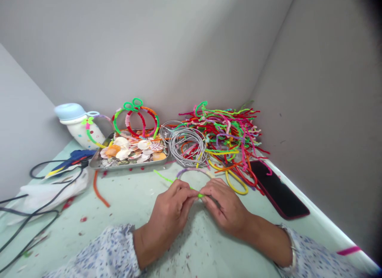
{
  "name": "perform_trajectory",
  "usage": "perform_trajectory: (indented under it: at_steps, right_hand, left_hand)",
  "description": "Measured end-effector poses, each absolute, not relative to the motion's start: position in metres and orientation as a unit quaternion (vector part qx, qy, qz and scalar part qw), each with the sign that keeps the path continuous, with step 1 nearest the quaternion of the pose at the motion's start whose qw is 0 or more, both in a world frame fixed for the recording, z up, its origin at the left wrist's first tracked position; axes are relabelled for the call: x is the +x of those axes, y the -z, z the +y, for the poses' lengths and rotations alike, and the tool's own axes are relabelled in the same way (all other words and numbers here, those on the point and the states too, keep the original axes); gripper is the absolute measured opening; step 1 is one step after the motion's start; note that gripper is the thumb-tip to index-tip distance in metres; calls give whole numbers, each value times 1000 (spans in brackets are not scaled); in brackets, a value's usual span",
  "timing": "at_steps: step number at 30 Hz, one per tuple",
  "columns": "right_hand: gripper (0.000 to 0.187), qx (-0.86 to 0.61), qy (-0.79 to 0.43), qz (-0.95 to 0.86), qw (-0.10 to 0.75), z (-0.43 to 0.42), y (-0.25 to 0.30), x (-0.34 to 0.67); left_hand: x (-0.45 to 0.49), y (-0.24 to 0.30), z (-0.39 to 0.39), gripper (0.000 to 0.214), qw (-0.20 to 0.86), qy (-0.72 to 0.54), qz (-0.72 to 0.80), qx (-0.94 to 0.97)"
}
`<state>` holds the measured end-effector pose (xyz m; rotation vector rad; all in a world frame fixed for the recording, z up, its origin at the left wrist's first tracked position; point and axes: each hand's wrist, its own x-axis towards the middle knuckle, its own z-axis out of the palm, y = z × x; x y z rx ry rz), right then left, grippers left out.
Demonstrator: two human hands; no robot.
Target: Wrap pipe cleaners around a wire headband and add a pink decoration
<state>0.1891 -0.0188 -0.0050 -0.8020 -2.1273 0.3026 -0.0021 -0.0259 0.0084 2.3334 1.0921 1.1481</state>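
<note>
And there they were, right up close over the table point(191, 250): the left hand point(168, 214) and the right hand point(223, 206), curled and pressed in toward each other, fingertips pinching a green pipe cleaner point(182, 186)! That pipe cleaner ran across the grip, one end poking out beyond the left hand and up to the left, the other showing as a bright tip where the two hands met. A metal bangle point(291, 246) sat on the right wrist, and patterned sleeves point(110, 254) covered both forearms.

Just past the fingers curved a purple hoop point(191, 171), very near the grip, though whether it touched the green pipe cleaner, I couldn't tell! Left of the left hand, an orange pipe cleaner point(98, 188) lay on the red-flecked tabletop. Farther left sat a glue gun point(70, 158), its black cable point(38, 218) trailing over a white bag point(44, 194). Right of the right hand lay a black phone point(277, 188) with a red edge.

Straight ahead of the hands, there was a metal tray point(128, 166) heaped with shells point(131, 148), then a coil of grey wire point(188, 148), and a big tangle of colored pipe cleaners point(223, 130) in the corner! Behind the tray stood pipe-cleaner hoops point(137, 122), with a tilted white bottle point(80, 124) beside them, blue cap on, against the grey walls point(149, 43).
</note>
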Motion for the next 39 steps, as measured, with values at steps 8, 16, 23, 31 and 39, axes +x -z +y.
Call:
perform_trajectory:
  at_steps: [8,16,23,31,39]
  right_hand:
    - [14,-313,-120,-854,397,-19,4,188]
    - [15,-329,-113,-849,398,-19,6,190]
    - [16,-319,-118,-852,399,-19,6,190]
    - [16,-312,-121,-857,392,-19,4,189]
    - [15,-318,-116,-852,399,-18,6,190]
  left_hand:
    - [-3,-14,-27,14,210,-348,411,816]
    - [-2,-12,-28,13,195,-351,434,806]
    - [-2,-14,-27,15,199,-325,431,818]
    - [-1,-14,-27,18,194,-289,439,829]
    - [-2,-13,-29,16,194,-295,445,823]
